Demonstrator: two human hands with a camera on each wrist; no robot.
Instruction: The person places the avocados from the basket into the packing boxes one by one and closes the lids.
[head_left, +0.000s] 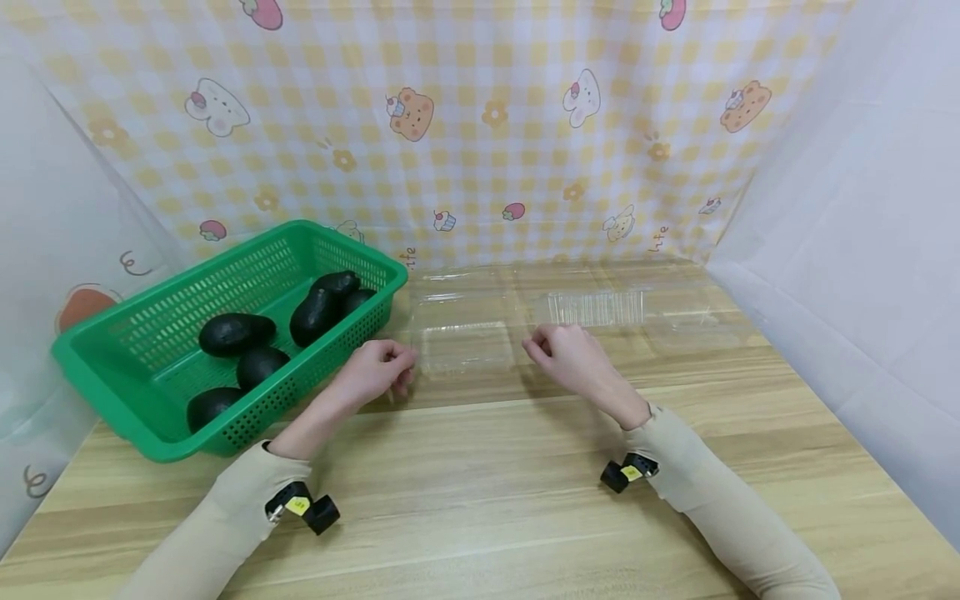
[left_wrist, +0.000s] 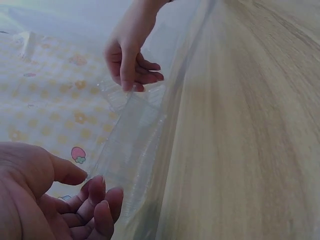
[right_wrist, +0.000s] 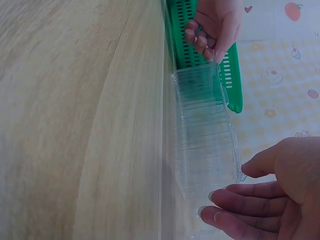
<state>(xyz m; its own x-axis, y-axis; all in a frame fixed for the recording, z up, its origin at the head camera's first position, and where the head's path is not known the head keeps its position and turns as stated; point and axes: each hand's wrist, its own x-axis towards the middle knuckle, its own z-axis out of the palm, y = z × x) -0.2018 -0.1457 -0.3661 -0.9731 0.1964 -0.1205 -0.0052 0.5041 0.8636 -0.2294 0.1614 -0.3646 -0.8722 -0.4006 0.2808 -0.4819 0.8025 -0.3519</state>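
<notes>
A clear plastic box (head_left: pixel 467 343) with a ribbed wall stands on the table between my two hands. At its left end my left hand (head_left: pixel 381 367) pinches the rim between thumb and fingers. My right hand (head_left: pixel 573 354) pinches the rim at the opposite end; in the right wrist view its thumb lies on the box's edge (right_wrist: pixel 235 150), with the other fingers below. Left of the box, a green plastic basket (head_left: pixel 97 379) holds several dark avocados (head_left: pixel 237 333).
More clear plastic boxes (head_left: pixel 596 308) stand to the right along the back of the table (head_left: pixel 480 500). Behind them hangs a yellow checked cloth (head_left: pixel 480 158). White cloth walls (head_left: pixel 847 250) close off both sides.
</notes>
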